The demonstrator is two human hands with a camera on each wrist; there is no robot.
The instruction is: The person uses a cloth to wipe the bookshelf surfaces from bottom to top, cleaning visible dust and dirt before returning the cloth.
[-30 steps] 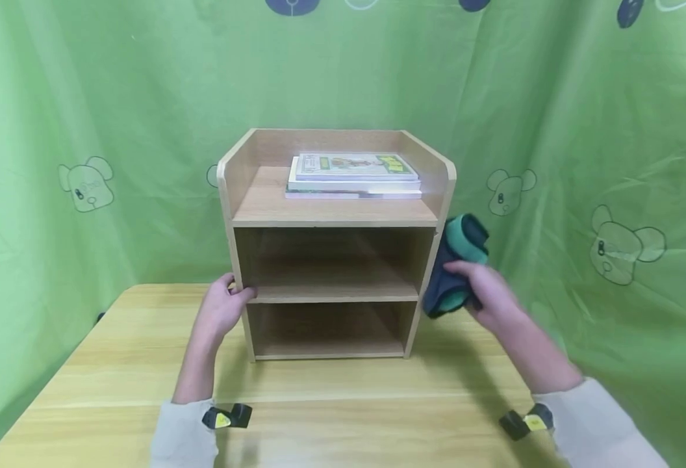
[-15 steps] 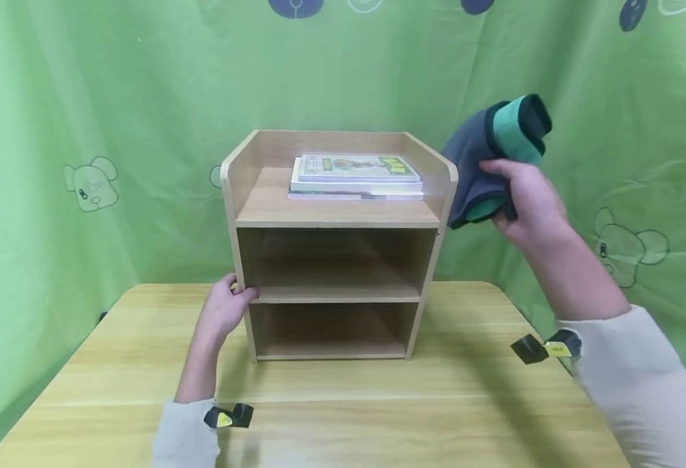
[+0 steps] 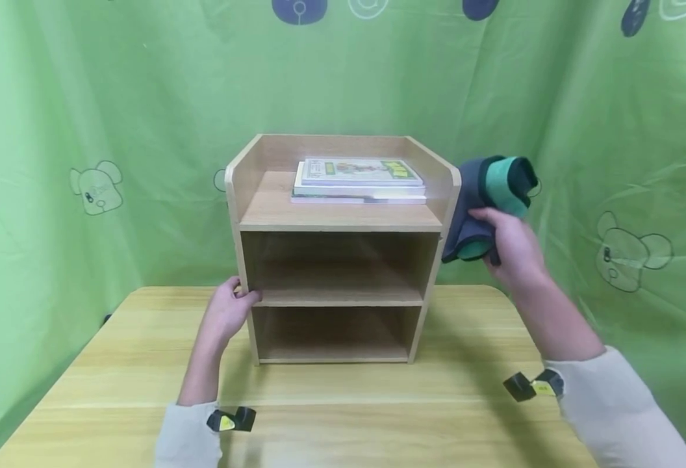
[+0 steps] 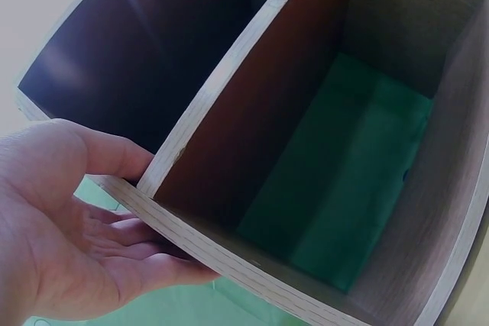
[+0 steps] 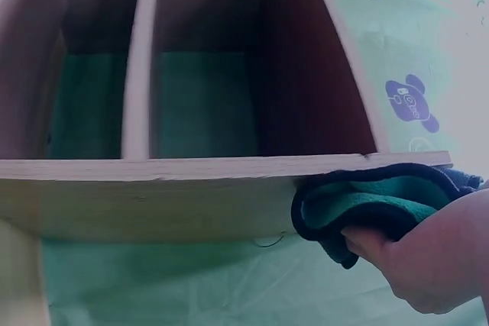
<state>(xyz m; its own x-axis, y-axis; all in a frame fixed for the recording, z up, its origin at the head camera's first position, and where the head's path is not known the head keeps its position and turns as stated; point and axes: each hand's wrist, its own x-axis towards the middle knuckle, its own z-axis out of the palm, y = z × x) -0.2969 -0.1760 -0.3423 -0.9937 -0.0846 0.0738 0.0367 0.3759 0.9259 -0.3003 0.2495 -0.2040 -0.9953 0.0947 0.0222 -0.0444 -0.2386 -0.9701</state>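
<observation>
A small wooden shelf unit [image 3: 273, 211] stands upright on the table. My left hand [image 3: 224, 316] grips its left side panel, thumb inside by the middle board and fingers around the outside; the left wrist view shows this thumb [image 4: 114, 154] up close. On the far side, my right hand [image 3: 516, 250] holds a bunched cloth [image 3: 470, 195], dark blue-grey and green with dark edging. The cloth lies along the outer face of the right side panel [image 5: 191, 204]. In the right wrist view its folded green end touches the panel near the top.
A short stack of books [image 3: 357, 174] lies on the unit's top board. The pale wooden table [image 3: 343, 416] extends in front and to both sides. A green curtain [image 3: 162, 97] with printed animal faces hangs behind and around.
My right hand has swept the cloth upward along the unit's right side, then come partway back down. My left hand keeps its hold on the left panel.
</observation>
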